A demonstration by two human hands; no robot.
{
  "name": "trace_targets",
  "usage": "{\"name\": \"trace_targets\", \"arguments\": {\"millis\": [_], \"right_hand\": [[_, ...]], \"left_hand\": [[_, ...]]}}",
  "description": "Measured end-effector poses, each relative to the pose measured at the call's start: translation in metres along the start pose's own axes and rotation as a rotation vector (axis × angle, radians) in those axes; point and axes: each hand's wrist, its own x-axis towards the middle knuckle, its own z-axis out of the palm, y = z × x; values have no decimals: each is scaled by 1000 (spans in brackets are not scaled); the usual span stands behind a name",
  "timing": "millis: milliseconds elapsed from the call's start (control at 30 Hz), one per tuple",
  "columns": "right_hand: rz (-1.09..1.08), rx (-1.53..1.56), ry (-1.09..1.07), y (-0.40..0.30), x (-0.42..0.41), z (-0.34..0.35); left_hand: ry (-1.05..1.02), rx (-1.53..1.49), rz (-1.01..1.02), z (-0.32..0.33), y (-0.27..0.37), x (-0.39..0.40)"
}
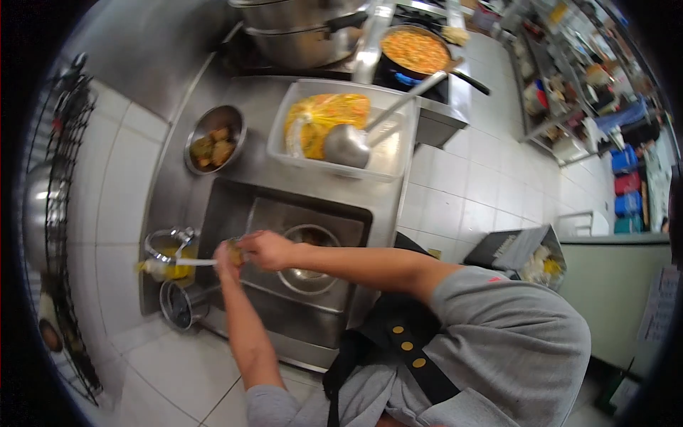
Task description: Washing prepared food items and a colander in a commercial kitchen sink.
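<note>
Both of my hands meet above the left part of a steel sink (288, 341). My left hand (228, 260) holds a small brownish piece (235, 251), blurred, that may be food or a scrubber. Against the same piece rest the bent fingers of my right hand (262, 250). A white strip-like thing (196, 262), perhaps the tap's spout, reaches to my left hand from the faucet (184, 237). Below my forearm, a round steel bowl (310, 287) lies in the sink. On the counter beyond, a steel bowl (215, 140) contains brown chunks.
A plastic tub (341, 169) holds a bag of yellow-orange food (331, 115) and a steel ladle (348, 147). Behind it, a pan of orange food (416, 50) sits over a blue flame beside large pots (299, 42). A small steel pot (179, 305) is left of the sink; a wire rack (58, 213) lines the wall.
</note>
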Motion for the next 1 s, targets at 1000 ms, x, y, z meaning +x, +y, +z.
{"name": "trace_targets", "arguments": {"millis": [1000], "right_hand": [[681,-31,-182,49,95,139]], "left_hand": [[301,-711,-143,35,-14,-49]]}}
